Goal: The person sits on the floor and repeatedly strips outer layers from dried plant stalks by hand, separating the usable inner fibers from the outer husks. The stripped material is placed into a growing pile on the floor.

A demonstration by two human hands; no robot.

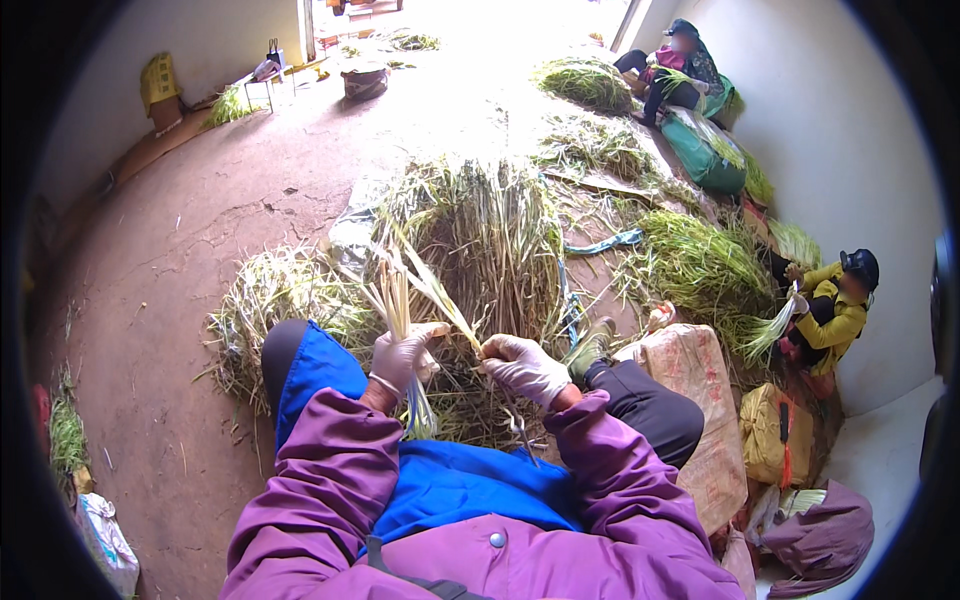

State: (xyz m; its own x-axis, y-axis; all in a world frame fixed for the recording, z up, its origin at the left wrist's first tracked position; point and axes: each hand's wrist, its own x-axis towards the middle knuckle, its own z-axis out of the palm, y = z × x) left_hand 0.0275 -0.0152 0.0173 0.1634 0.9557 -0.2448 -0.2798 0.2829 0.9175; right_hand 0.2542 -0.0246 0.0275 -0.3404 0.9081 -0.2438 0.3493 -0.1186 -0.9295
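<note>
My left hand [405,356], in a thin pale glove, is closed around a bunch of pale plant stalks [394,289]. White and green ends of the bunch hang below the fist. To its right, my right hand [525,366], gloved alike, pinches the lower end of a single yellow-green plant stalk [442,296], which slants up to the left. Beyond both hands stands a large heap of long, partly dried stalks [487,247]. A looser pile of leafy stalks [277,300] lies at its left, near my knee. A blue cloth [472,472] covers my lap.
Beside my right leg stands a wrapped, block-shaped bundle [690,405]; a yellow bundle [776,431] is beyond it. Green stalk piles [697,259] spread at the right. A person in a yellow jacket [832,322] and another person [679,75] sit along the right wall. Blue strapping [607,241] lies by the heap.
</note>
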